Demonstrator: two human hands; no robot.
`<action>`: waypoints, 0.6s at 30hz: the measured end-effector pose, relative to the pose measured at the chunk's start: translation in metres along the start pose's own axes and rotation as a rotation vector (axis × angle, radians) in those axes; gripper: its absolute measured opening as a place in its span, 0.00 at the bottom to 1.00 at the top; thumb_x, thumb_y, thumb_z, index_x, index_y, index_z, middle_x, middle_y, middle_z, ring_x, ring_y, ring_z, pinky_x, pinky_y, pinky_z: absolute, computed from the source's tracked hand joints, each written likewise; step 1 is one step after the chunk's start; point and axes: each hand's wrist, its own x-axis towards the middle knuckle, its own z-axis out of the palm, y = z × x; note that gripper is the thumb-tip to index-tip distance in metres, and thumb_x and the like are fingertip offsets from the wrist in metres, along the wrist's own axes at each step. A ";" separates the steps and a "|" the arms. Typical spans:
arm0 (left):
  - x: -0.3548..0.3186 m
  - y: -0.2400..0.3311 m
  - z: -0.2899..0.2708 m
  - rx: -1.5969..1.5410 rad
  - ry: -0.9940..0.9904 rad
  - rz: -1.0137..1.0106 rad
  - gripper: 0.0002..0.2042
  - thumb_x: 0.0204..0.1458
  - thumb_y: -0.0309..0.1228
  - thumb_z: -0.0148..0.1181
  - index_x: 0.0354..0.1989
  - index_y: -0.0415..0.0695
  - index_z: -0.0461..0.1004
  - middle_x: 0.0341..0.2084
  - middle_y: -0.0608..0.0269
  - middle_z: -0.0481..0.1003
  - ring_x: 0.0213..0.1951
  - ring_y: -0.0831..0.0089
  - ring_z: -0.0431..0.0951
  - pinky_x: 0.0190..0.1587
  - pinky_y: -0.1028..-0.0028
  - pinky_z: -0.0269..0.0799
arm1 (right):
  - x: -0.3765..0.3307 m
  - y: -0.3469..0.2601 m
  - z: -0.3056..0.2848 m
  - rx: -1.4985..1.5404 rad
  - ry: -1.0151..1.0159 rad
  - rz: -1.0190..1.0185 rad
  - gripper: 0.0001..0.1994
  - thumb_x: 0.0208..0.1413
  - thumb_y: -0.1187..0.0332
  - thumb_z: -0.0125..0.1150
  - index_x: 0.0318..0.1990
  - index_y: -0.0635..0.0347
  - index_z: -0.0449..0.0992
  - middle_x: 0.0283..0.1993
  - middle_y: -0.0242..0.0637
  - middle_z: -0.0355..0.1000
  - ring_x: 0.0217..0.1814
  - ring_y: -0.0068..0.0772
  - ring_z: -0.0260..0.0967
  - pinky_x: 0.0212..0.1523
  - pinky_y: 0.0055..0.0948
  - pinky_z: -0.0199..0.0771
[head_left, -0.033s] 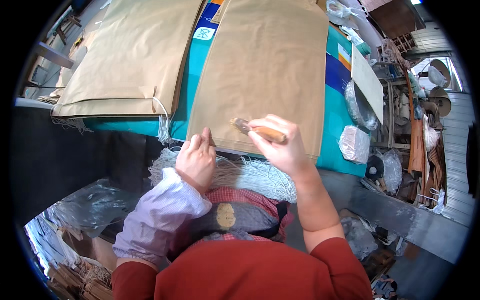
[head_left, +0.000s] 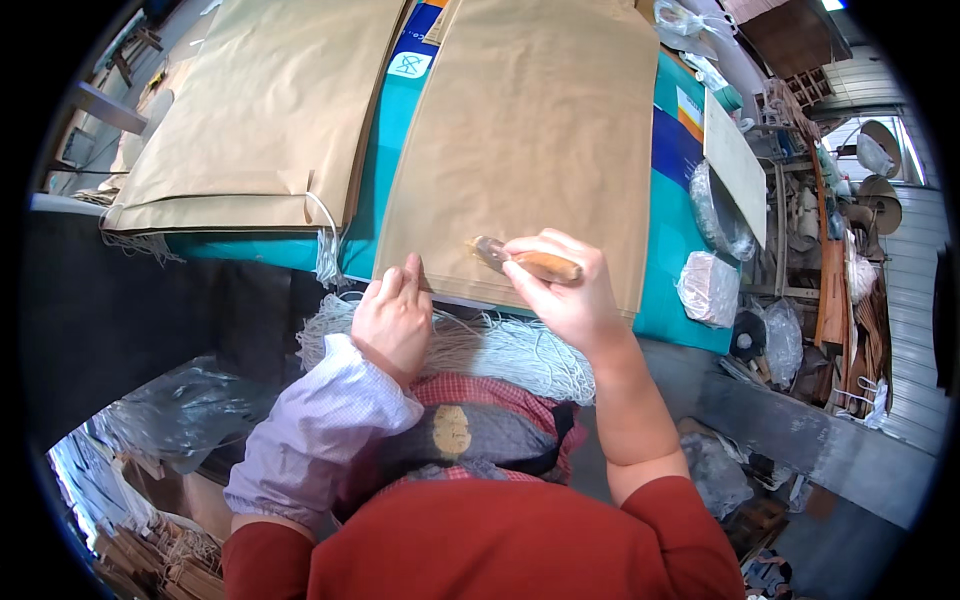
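Observation:
My right hand (head_left: 575,290) grips the wooden handle of a flat brush (head_left: 545,266). Its bristle end points left, on or just above the near part of a brown kraft paper stack (head_left: 530,130); contact is hard to make out. At that stack's near left corner lies my left hand (head_left: 395,325), its index finger stretched out on the paper and nothing visible in it. Under both wrists, along the table's front edge, hangs a thick bundle of white strings (head_left: 500,350). To the left sits a second stack of brown paper bags (head_left: 250,110), with a white cord loop at its near corner.
A teal covering (head_left: 685,300) shows between and beside the stacks. On the right stand a plastic-wrapped block (head_left: 709,288), a roll in clear wrap (head_left: 720,215) and a pale board (head_left: 733,165). Cluttered shelving (head_left: 800,220) lies beyond. Crumpled clear plastic (head_left: 190,415) is at lower left.
My right hand and the brush have shifted slightly to the right over the paper. My left hand stays in the same place.

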 end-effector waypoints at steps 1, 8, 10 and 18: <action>0.000 -0.001 0.000 -0.021 -0.001 0.004 0.10 0.38 0.27 0.55 0.29 0.35 0.74 0.56 0.43 0.65 0.49 0.61 0.67 0.57 0.70 0.61 | -0.002 -0.001 0.001 0.029 0.037 -0.007 0.03 0.46 0.76 0.63 0.30 0.62 0.77 0.25 0.39 0.72 0.24 0.39 0.71 0.25 0.30 0.70; -0.001 -0.001 0.004 -0.058 0.018 -0.007 0.10 0.37 0.25 0.55 0.29 0.34 0.73 0.56 0.41 0.65 0.50 0.59 0.67 0.56 0.68 0.62 | -0.010 0.007 0.013 0.166 0.141 0.194 0.02 0.49 0.75 0.62 0.29 0.63 0.76 0.26 0.37 0.74 0.25 0.27 0.73 0.26 0.26 0.70; 0.001 0.001 0.001 -0.067 -0.007 0.002 0.10 0.36 0.25 0.55 0.29 0.33 0.73 0.56 0.40 0.65 0.50 0.58 0.67 0.55 0.68 0.63 | -0.023 0.021 -0.010 0.097 0.183 0.315 0.03 0.48 0.73 0.62 0.28 0.62 0.76 0.21 0.36 0.73 0.23 0.26 0.72 0.25 0.27 0.70; 0.003 0.005 0.003 -0.006 -0.107 -0.044 0.11 0.38 0.25 0.55 0.31 0.34 0.75 0.58 0.40 0.63 0.52 0.57 0.66 0.55 0.67 0.63 | -0.070 0.083 -0.077 -0.412 0.324 0.311 0.06 0.44 0.70 0.60 0.21 0.62 0.72 0.20 0.44 0.70 0.21 0.46 0.70 0.23 0.37 0.69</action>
